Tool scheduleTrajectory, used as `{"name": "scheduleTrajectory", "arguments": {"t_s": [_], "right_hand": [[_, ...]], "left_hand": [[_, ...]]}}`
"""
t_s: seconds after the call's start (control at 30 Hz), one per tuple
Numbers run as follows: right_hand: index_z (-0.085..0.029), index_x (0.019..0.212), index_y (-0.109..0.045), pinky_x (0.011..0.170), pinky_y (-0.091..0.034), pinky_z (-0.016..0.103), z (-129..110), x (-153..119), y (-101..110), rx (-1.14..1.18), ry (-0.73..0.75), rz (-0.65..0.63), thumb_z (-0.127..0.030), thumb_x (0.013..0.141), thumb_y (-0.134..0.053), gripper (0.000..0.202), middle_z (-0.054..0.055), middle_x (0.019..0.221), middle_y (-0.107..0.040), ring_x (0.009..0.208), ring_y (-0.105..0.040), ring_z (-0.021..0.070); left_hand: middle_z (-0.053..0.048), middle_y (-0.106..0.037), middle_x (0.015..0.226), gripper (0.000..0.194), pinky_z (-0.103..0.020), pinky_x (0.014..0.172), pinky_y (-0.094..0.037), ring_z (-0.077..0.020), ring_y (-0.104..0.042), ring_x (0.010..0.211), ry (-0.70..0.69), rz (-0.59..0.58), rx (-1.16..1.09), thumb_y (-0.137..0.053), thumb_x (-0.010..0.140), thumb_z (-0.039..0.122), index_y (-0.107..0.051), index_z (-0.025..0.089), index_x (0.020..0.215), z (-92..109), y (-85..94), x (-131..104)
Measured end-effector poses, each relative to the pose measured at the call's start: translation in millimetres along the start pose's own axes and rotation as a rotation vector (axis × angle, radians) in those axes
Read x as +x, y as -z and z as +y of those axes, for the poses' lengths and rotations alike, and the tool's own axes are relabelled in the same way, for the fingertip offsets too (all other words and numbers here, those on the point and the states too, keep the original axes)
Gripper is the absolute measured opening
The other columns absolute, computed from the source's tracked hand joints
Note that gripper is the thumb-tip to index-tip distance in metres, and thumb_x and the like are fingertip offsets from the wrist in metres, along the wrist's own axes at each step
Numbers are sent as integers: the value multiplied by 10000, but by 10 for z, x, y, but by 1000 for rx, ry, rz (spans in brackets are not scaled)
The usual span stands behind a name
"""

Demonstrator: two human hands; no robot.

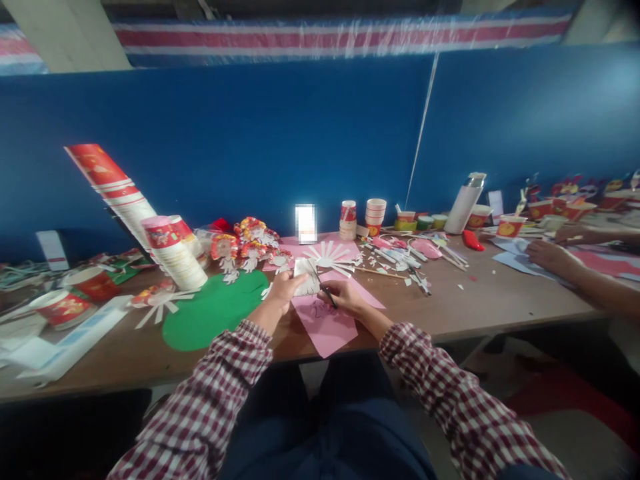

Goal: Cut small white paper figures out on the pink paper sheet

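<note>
My left hand [283, 293] is closed on the edge of a small piece of white paper [306, 279], which has faint marks on it. A pair of dark-handled scissors [327, 293] is in my right hand [347, 298], its blades against the white paper. Both hands are above a pink sheet [325, 330] with dark scribbled lines, lying at the table's front edge. Just beyond them lies a white paper cup cut into a fan of strips [329, 257]. Left of my left hand is a rounded green sheet [215, 313] with small white cut-out figures along its upper edge.
Stacked red and white paper cups [173, 250] lean at the left. Small cup stacks [376, 217], paper scraps and pens [400, 257] and a white flask [465, 203] stand or lie beyond. At the right, another person's hand [547, 255] works over paper. A blue partition [250, 140] closes the back.
</note>
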State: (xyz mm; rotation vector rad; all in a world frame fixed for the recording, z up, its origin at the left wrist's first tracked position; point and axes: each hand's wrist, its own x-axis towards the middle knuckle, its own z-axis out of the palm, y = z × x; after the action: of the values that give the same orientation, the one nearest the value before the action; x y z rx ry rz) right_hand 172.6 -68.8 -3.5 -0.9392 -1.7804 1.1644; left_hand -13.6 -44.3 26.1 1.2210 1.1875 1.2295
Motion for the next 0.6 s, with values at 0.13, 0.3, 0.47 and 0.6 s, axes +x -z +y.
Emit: {"name": "scheduleTrajectory", "arguments": {"t_s": [0.13,0.3,0.47,0.6], "right_hand": [[-171,824,-623,496,-370,224,-16,-2,-3,15,3,10,-598,764,-680,434,-24,628,-546,540,-464,107],[-171,756,-597,486,-356,227,-86,-27,-17,36,-3,17,-608,748,-682,445,-26,609,-530,523,-454,102],[-171,721,-588,486,-352,225,-114,-30,-18,47,-6,15,-619,722,-699,462,-30,583,-521,518,-449,100],[-171,731,-596,486,-354,225,-101,-24,-25,53,-12,15,-626,730,-692,465,-30,581,-528,511,-455,98]], "left_hand": [[-55,-695,650,369,-326,691,-495,-204,-640,655,-2,-13,14,-846,482,412,-704,135,678,-3,13,9],[-42,-703,664,385,-316,702,-489,-195,-636,659,-12,-21,22,-847,495,428,-712,140,712,-36,38,27],[-51,-706,677,419,-324,719,-486,-201,-641,674,-8,-20,21,-859,486,436,-719,128,734,-46,52,27],[-47,-686,636,405,-330,715,-488,-213,-644,687,2,-8,24,-868,469,434,-703,137,689,-21,50,15]]}}
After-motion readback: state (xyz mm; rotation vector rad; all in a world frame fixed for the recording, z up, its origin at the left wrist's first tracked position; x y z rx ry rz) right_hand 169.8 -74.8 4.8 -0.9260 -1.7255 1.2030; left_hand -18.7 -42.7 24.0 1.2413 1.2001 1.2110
